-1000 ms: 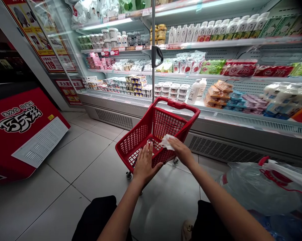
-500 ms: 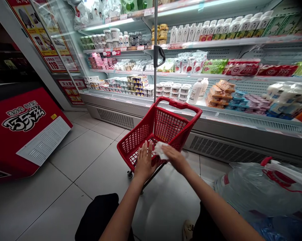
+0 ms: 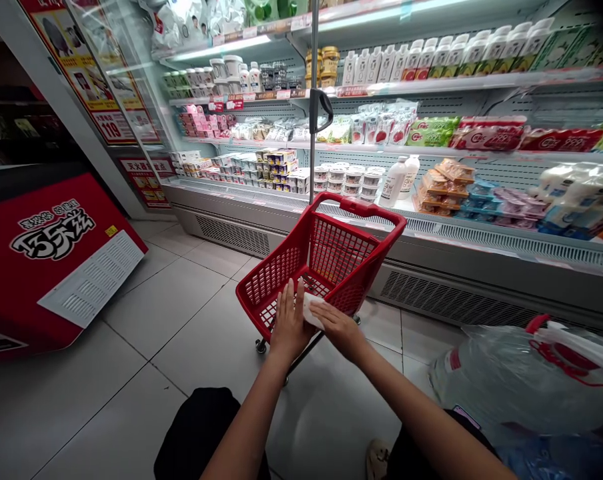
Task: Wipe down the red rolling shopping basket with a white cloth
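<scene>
The right hand (image 3: pixel 342 329) holds white tissue (image 3: pixel 312 311) at the red cart (image 3: pixel 360 283), just beside the left hand (image 3: pixel 288 328).

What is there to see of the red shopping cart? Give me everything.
The red cart looks like molded plastic, with latticed basket walls, an open top and a raised loop handle at the far end. It stands upright on small dark casters on the tiled floor, before the refrigerated display. The left hand lies over its near edge, fingers spread slightly; the right hand holds a white wipe there. Both hands partly hide that edge.
</scene>
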`<state>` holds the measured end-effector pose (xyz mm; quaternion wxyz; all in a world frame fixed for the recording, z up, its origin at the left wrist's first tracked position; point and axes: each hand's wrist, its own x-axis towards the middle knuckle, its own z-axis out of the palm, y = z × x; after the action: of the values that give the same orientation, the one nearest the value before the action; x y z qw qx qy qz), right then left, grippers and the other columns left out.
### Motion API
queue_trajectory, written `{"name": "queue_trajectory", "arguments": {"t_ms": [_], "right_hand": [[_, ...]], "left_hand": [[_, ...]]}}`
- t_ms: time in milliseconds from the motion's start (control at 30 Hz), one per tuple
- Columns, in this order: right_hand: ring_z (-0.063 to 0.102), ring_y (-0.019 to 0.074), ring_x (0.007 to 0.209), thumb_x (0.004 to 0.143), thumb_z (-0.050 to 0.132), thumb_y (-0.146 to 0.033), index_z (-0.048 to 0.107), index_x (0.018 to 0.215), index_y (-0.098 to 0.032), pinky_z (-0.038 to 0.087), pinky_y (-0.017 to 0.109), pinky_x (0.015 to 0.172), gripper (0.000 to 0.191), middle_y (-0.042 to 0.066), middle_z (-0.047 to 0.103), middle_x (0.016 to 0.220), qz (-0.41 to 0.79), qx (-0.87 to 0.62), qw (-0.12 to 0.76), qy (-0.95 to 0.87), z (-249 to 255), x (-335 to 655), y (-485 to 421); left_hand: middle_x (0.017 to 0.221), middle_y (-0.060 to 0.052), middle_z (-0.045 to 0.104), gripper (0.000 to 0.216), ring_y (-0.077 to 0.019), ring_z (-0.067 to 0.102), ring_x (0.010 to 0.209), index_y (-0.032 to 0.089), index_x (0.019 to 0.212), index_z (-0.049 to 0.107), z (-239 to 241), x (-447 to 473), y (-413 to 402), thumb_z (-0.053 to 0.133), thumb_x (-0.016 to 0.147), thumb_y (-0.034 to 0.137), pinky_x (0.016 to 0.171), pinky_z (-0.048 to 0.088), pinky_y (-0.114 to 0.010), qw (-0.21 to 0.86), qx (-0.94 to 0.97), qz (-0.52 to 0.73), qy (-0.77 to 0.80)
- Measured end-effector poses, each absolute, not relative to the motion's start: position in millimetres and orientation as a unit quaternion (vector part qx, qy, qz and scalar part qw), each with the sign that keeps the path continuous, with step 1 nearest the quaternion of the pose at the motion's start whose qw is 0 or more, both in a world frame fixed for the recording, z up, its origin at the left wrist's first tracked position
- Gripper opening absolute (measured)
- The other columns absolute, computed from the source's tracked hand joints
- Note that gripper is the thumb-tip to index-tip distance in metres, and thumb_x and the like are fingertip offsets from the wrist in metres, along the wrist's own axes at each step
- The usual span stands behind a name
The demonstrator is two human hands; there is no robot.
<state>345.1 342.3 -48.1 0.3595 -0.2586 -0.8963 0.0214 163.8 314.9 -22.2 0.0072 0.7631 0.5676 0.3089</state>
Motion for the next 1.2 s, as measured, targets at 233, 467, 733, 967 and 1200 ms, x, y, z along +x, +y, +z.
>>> {"name": "queue_trajectory", "arguments": {"t_ms": [233,467,733,967,1200], "right_hand": [[0.044,0.0238,0.148,0.099,0.046,-0.01,0.052,0.152,-0.022,0.041,0.048,0.123,0.055,0.01,0.057,0.151,0.013,-0.374,0.367,-0.852,-31.9,405.1,394.8],[0.044,0.0225,0.148,0.095,0.043,-0.002,0.05,0.152,-0.02,0.045,0.047,0.121,0.061,0.011,0.062,0.146,0.029,-0.305,0.365,-0.879,-53.9,339.6,340.9],[0.045,0.0217,0.147,0.1,0.042,-0.008,0.046,0.156,-0.024,0.043,0.047,0.121,0.058,0.009,0.055,0.153,0.02,-0.323,0.362,-0.874,-38.9,403.8,383.9],[0.038,0.022,0.151,0.1,0.042,-0.01,0.044,0.157,-0.027,0.04,0.047,0.123,0.06,0.006,0.054,0.155,0.05,-0.382,0.37,-0.845,-46.0,396.2,403.0],[0.039,0.0226,0.151,0.099,0.043,-0.007,0.052,0.151,-0.023,0.041,0.049,0.122,0.055,0.01,0.059,0.15,0.059,-0.337,0.38,-0.86,-50.4,361.1,382.6]], "left_hand": [[0.174,-0.018,0.002,0.114,-0.0357,0.007,0.16,0.023,0.165,-0.011,-17.8,168.7,315.4,0.071,0.087,0.029,0.126,0.023,-0.063,0.007,0.762,0.301,0.574],[0.174,-0.017,0.001,0.108,-0.0364,0.007,0.16,0.024,0.165,-0.009,-17.9,176.4,315.3,0.066,0.087,0.021,0.126,0.021,-0.064,-0.001,0.767,0.298,0.568],[0.172,-0.014,0.02,0.096,-0.0294,0.022,0.159,0.023,0.166,0.0,-20.5,124.8,302.1,0.062,0.095,0.042,0.128,0.023,-0.054,-0.031,0.816,0.221,0.533],[0.171,-0.011,0.027,0.084,-0.0235,0.03,0.156,0.029,0.166,-0.001,-26.7,101.8,297.7,0.051,0.103,0.044,0.128,0.025,-0.048,-0.054,0.834,0.188,0.517],[0.171,-0.013,0.024,0.09,-0.0257,0.03,0.156,0.024,0.165,-0.009,-33.7,119.0,297.7,0.053,0.102,0.04,0.127,0.026,-0.051,-0.085,0.816,0.184,0.541]]}}
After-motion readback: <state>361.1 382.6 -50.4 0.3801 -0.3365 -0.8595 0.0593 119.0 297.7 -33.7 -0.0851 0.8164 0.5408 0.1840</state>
